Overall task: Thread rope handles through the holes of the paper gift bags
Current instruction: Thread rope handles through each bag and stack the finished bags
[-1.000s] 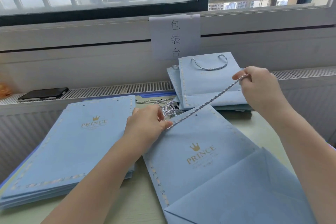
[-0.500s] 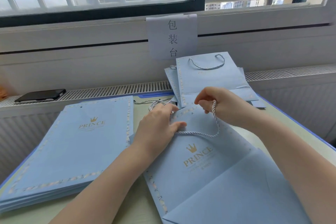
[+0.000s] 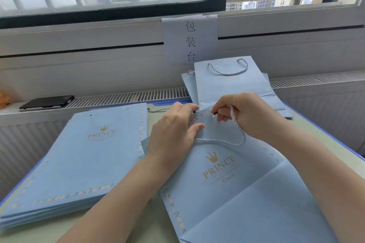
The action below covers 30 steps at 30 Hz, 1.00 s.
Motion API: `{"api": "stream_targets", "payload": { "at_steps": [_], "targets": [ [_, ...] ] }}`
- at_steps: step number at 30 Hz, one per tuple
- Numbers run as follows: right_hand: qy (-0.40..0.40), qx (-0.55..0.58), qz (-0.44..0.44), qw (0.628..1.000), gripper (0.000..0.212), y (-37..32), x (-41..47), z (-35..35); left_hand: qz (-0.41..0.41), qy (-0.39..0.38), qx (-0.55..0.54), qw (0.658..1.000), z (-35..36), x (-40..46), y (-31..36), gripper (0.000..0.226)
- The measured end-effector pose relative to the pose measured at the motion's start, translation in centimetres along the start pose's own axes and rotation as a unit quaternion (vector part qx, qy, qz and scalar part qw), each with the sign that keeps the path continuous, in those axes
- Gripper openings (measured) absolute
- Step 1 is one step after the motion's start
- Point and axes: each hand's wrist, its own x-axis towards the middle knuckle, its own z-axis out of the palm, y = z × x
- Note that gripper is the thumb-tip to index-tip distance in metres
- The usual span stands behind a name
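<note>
Window-side table (image 3: 126, 231): flat bag (image 3: 227, 179), long axis toward window, mouth far. L hand (image 3: 173, 130) pinches top edge; R hand (image 3: 245, 114) grips rope (image 3: 223, 141) end at hole.

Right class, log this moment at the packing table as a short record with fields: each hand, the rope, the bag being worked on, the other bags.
left hand: holds down the bag's top edge, thumb on the paper
right hand: pinches the rope end at the bag's top edge
rope handle: hangs in a loop across the bag's front
current bag: flat, PRINCE logo up
unthreaded stack: left of it, holes empty
finished bags: at the back, handle fitted
</note>
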Motion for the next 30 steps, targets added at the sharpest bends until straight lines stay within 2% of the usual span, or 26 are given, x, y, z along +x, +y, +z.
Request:
{"api": "stream_targets", "payload": {
  "at_steps": [2,5,9,17,22,25,30],
  "targets": [
    [-0.007,0.017,-0.005,1.0,0.033,0.0,0.0,-0.2,-0.002,0.003,0.002,1.0,-0.1,0.0,0.1,0.038],
    [0.008,0.0,-0.013,1.0,0.02,-0.2,0.0,-0.1,-0.015,-0.004,0.008,1.0,-0.2,0.0,0.1,0.038],
    [0.046,-0.083,-0.058,0.994,0.007,-0.6,-0.1,0.0,-0.034,-0.016,0.017,0.999,-0.2,0.1,0.1,0.038],
    [-0.034,-0.179,-0.031,0.983,0.009,-2.1,-0.6,0.8,-0.057,-0.031,0.031,0.997,-0.5,0.1,0.1,0.03],
    [-0.025,-0.155,-0.019,0.987,0.007,-1.9,-0.5,0.7,-0.062,-0.039,0.03,0.997,-0.6,0.1,0.1,0.029],
    [-0.015,-0.135,-0.019,0.991,0.013,-1.5,-0.2,0.7,-0.069,-0.047,0.031,0.996,-0.6,0.1,0.1,0.029],
    [0.004,-0.13,-0.058,0.99,0.011,-1.2,0.0,1.0,-0.059,-0.036,0.035,0.997,-0.7,0.0,0.3,0.028]
  ]
}}
